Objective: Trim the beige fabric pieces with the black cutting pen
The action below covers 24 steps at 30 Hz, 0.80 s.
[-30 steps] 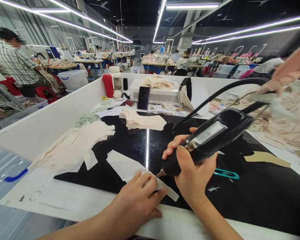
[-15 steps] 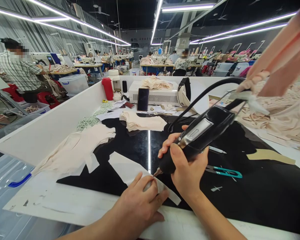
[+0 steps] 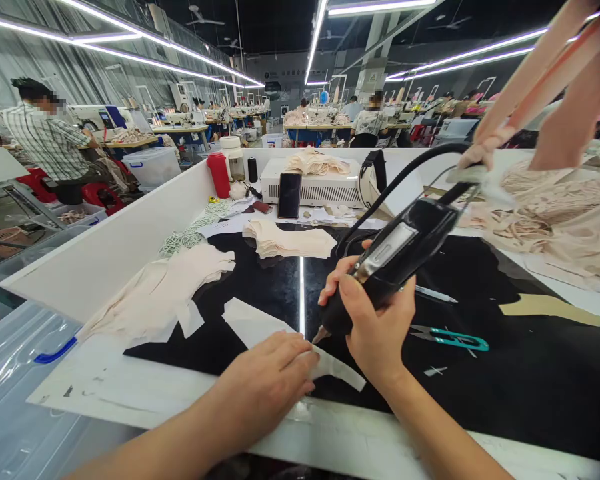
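Head view of a cutting bench with a black glossy top. The right hand is wrapped around a black corded hand tool, its metal tip touching a pale fabric piece near the bench's front edge. The left hand lies flat, fingers spread, pressing on that piece just beside the tip. Teal thread snips lie to the right of the right hand. A red bottle and a dark phone stand at the rear; no writing on them is legible.
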Tool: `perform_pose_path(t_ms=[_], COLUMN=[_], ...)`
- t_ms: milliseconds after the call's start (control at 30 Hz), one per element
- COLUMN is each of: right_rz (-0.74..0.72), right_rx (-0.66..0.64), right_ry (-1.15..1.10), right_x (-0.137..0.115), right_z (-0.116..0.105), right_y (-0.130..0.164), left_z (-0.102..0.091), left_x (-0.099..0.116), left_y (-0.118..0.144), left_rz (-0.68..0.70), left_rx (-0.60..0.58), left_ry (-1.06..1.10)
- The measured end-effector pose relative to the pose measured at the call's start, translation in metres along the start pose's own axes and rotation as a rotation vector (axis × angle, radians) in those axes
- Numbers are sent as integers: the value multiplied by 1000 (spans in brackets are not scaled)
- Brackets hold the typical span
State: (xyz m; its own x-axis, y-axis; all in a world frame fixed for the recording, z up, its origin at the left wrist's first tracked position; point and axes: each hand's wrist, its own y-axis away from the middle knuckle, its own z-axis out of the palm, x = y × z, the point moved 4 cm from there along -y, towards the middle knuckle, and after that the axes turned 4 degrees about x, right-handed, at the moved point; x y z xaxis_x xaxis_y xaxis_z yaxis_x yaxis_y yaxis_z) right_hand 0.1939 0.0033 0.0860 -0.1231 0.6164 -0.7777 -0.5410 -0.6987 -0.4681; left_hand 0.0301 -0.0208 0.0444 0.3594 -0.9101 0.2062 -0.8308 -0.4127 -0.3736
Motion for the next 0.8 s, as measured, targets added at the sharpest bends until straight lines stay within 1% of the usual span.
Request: perform_pose_path(t_ms=[33, 133, 233, 333, 467, 800], right_rz=[-1, -13, 1, 27, 32, 34], right_rx=[6, 33, 45, 60, 69, 12], right_ry=[-4, -14, -26, -39, -54, -24], right_x=[-3, -17, -28, -33, -36, -25], right_z=[-1, -7, -13, -18, -20, -25], right_y=[-2, -5, -2, 5, 13, 22], left_z=[-4, -4, -1, 2, 6, 3], left_x=[-5, -22, -29, -24, -15, -8], left_y=[1, 7, 8, 3, -5, -3], left_rz=[19, 27, -29, -125, -206, -180], left_rx=[1, -98, -116, -114, -153, -123], left_ry=[-5, -17, -130, -257, -333, -413])
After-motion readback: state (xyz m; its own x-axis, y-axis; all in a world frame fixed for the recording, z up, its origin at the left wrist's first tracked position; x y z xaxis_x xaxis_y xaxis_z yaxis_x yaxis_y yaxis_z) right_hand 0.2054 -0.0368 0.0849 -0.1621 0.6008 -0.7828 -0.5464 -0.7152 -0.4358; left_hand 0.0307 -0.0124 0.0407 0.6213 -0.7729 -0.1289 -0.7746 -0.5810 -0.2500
